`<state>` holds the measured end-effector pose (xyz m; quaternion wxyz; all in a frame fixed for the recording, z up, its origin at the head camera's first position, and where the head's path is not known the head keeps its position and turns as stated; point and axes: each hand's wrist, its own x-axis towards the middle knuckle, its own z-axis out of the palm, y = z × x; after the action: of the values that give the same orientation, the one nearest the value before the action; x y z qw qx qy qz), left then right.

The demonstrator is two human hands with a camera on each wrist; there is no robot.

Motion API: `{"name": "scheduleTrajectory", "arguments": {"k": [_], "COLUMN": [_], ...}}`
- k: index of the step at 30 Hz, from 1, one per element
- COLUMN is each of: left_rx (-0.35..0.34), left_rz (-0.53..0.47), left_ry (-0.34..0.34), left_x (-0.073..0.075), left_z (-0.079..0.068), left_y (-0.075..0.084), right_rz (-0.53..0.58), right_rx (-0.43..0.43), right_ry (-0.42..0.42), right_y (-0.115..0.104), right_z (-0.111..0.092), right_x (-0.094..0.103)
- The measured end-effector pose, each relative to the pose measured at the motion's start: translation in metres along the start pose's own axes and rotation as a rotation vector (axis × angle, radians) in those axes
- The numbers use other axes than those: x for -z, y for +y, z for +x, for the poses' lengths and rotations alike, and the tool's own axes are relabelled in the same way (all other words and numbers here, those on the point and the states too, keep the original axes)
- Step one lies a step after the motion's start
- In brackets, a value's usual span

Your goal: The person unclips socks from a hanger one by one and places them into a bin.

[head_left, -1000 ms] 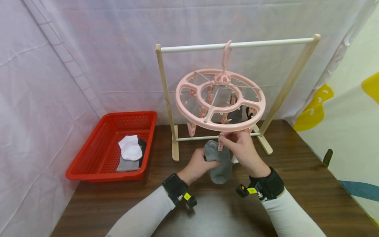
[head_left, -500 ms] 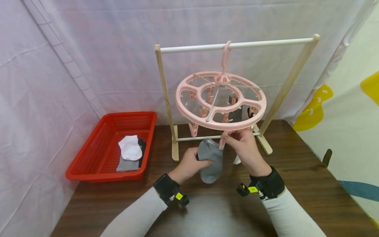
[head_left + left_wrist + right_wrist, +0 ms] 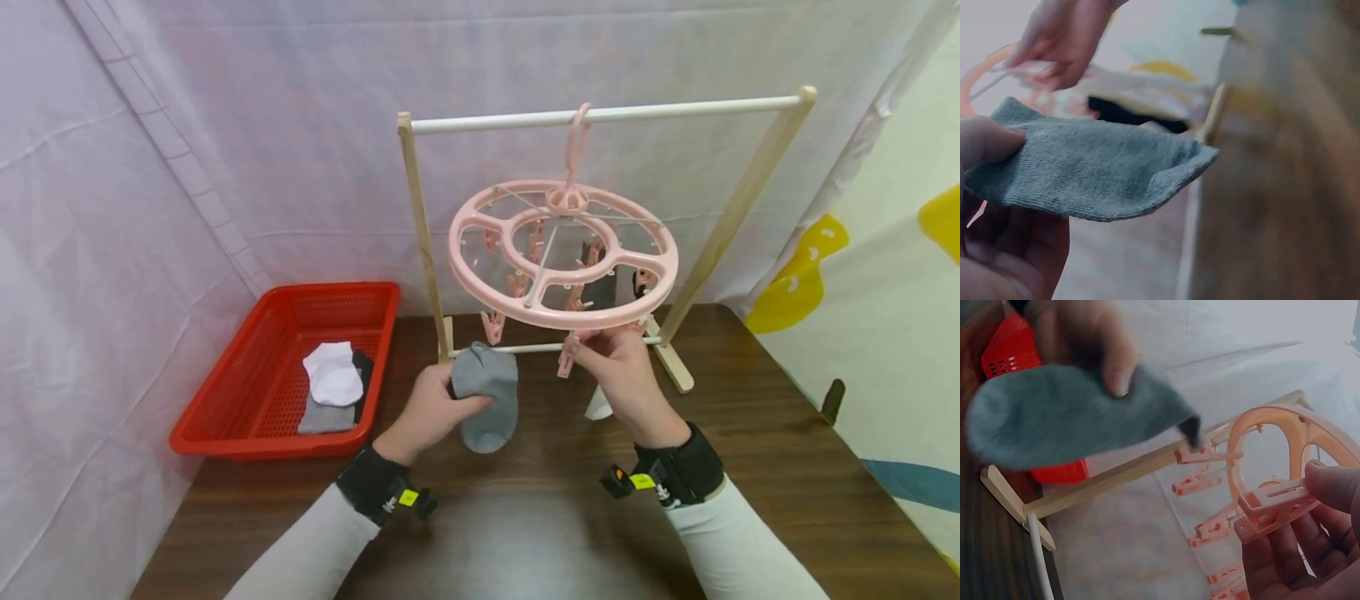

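Note:
My left hand (image 3: 431, 410) pinches a grey ankle sock (image 3: 489, 398) between thumb and fingers, in front of the rack's left leg. In the left wrist view the sock (image 3: 1104, 164) lies flat across the fingers, its toe pointing right. My right hand (image 3: 626, 379) holds a pink clothespin (image 3: 567, 357) below the front rim of a round pink drying hanger (image 3: 555, 320). Seen from the right wrist, the thumb presses on this clothespin (image 3: 1275, 503). A dark grey sock (image 3: 600, 287) hangs on the hanger's far right side. Below the right hand a white sock (image 3: 598, 406) shows, partly hidden.
A red basket (image 3: 217, 379) stands on the left with a white sock (image 3: 332, 373) over grey and black ones. The hanger hooks on the white bar (image 3: 690, 108) of a wooden rack. Several free clothespins, one a pink clothespin (image 3: 492, 327), dangle from the hanger.
My left hand has carried the grey sock leftward, away from the clothespin in my right hand. The right hand stays nearly in place; the hanger has tilted slightly.

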<state>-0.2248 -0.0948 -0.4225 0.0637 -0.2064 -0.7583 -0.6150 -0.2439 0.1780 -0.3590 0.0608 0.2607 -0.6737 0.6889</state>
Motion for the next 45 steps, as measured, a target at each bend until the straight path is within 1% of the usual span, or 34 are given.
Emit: {"name": "scheduleTrajectory", "arguments": {"k": [5,7,10,15,19,23,26,29,33,36,38,40,45], "left_rx": [-0.025,-0.029,-0.024,0.031,0.053,0.094,0.133,0.171,0.245,0.296,0.322,0.354,0.444], "left_rz": [0.101,0.139,0.150,0.107,0.083,0.026,-0.005,-0.020,-0.016,0.020,0.055,0.120,0.269], "left_ry": [0.102,0.143,0.197,0.263,0.311,0.328,0.355,0.404,0.473,0.508,0.500,0.460,0.300], "left_x": [0.033,0.046,0.061,0.077,0.084,0.094,0.107,0.123,0.143,0.156,0.163,0.170,0.179], "left_z": [0.002,0.003,0.004,0.005,0.005,0.001,-0.007,-0.014,-0.023,-0.025,-0.026,-0.025,-0.024], "left_y": [0.024,0.031,0.035,0.035,0.033,0.032,0.032,0.032,0.028,0.022,0.018,0.014,0.009], "right_rz": [-0.016,-0.025,-0.043,-0.072,-0.080,-0.074,-0.072,-0.084,-0.087,-0.090,-0.095,-0.105,-0.111], "right_rx": [0.003,-0.004,-0.016,-0.021,-0.021,-0.010,-0.003,0.004,0.014,0.017,0.016,0.016,0.016], "right_ry": [0.013,0.018,0.022,0.022,0.014,0.011,0.004,-0.002,-0.005,-0.009,-0.015,-0.020,-0.029], "right_y": [0.000,0.000,-0.002,-0.002,-0.001,0.001,0.001,0.001,0.001,0.001,0.001,0.001,0.003], "right_z": [0.000,0.000,-0.001,-0.001,-0.001,-0.001,-0.002,-0.001,0.000,0.000,0.000,0.000,-0.001], "right_x": [-0.001,-0.002,-0.003,-0.005,-0.002,-0.001,-0.001,-0.002,-0.004,-0.005,-0.006,-0.006,-0.008]}}
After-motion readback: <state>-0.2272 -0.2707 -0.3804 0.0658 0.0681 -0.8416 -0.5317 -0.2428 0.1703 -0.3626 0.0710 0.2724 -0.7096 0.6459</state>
